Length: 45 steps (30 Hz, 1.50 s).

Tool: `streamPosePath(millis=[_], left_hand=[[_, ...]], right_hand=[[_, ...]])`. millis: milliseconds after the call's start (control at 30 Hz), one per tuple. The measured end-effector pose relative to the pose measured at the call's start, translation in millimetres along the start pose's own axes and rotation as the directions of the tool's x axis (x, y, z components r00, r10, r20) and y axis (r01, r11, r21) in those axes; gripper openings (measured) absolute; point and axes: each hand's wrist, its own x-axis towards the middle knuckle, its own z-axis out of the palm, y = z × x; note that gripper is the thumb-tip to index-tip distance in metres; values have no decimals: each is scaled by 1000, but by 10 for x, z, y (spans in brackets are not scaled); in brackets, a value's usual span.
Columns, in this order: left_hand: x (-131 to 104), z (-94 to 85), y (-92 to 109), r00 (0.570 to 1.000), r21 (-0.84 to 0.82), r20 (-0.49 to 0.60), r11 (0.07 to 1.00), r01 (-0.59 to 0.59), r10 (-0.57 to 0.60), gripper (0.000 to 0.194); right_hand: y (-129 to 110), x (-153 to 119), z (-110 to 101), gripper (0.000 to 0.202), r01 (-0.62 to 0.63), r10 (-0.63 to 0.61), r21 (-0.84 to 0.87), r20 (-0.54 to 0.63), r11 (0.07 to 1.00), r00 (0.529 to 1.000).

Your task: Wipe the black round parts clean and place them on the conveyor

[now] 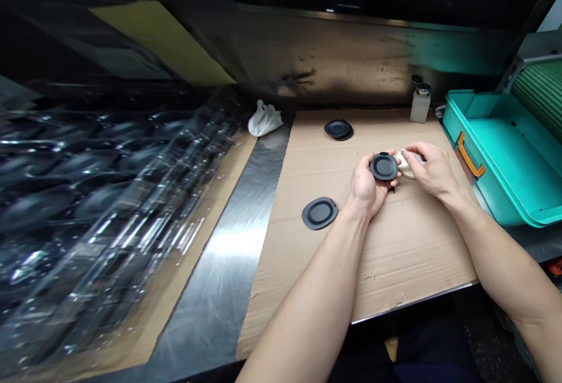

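My left hand (pixel 365 187) is closed around a dark grey oval plastic part (pixel 384 167) with a shallow recessed centre and a small tab at its top edge. Right beside it, my right hand (pixel 432 169) pinches a cream-white pad or cloth (pixel 406 166); its exact kind is unclear. A similar grey oval part (pixel 319 213) lies flat on the cardboard sheet (pixel 395 254) to the left. Farther back, black oval parts (pixel 338 129) overlap each other on the same cardboard. A small dark piece shows just under my left fingers.
Stacked clear plastic trays (pixel 109 225) holding dark parts fill the left side, blurred. A crumpled white cloth (pixel 264 119) lies behind the metal strip (pixel 228 225). A small bottle (pixel 420 103) stands at the back. At right sits a teal bin (pixel 500 190) with an orange handle.
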Motion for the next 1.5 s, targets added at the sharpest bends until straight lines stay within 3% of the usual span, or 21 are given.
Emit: streamPosePath(millis=[133,267,367,433,500,600,667,767,833,1000,1167,1233,1367,1500], left_hand=[[19,-3,-28,1000,-22,3,1000,-20,20,43],[53,-29,-46,996,-18,-70,999,-51,50,42],[81,-68,-27,991,-29,-100,996,-88,84,42],[93,-92,-8,991,-35,-82,993,-112,109,41],[94,-105,7,991,-38,-57,992,-124,122,39],[77,-103,24,991,-46,-63,992,-121,118,41],[65,-97,36,990,-60,-86,992,-114,109,43],[64,-100,53,989,-92,-104,989,-115,105,44],[74,-103,55,988,-114,-111,986,-122,109,44],[86,-57,0,987,-174,-127,977,-120,99,41],[45,-28,-34,998,-186,-20,981,61,-66,48],[49,-50,-37,998,-175,-9,983,63,-65,49],[98,-107,-56,998,-170,-52,985,-27,19,40],[121,-155,-37,998,-120,-38,992,40,-45,43]], right_hand=[[-31,-27,17,22,8,-9,27,49,1000,999],[-136,-61,29,20,127,-149,107,230,986,962],[-160,-56,-17,22,71,-102,134,236,988,966],[-108,-31,-92,26,-26,17,46,190,999,982],[-26,-4,-186,30,-144,173,-166,174,976,969],[45,7,-284,31,-223,331,-526,119,820,936],[28,-17,-275,33,-163,287,-597,118,785,951],[-14,-72,-159,40,1,166,-515,278,857,946],[-10,-94,-56,34,41,134,-452,348,891,928],[-85,-154,178,38,-46,97,-310,152,950,984],[-410,-289,369,38,128,-49,-316,245,940,968],[-469,-281,380,41,129,-29,-394,251,910,968],[-486,-227,314,45,13,144,-524,258,852,955],[-501,-250,277,43,132,57,-486,355,864,933]])
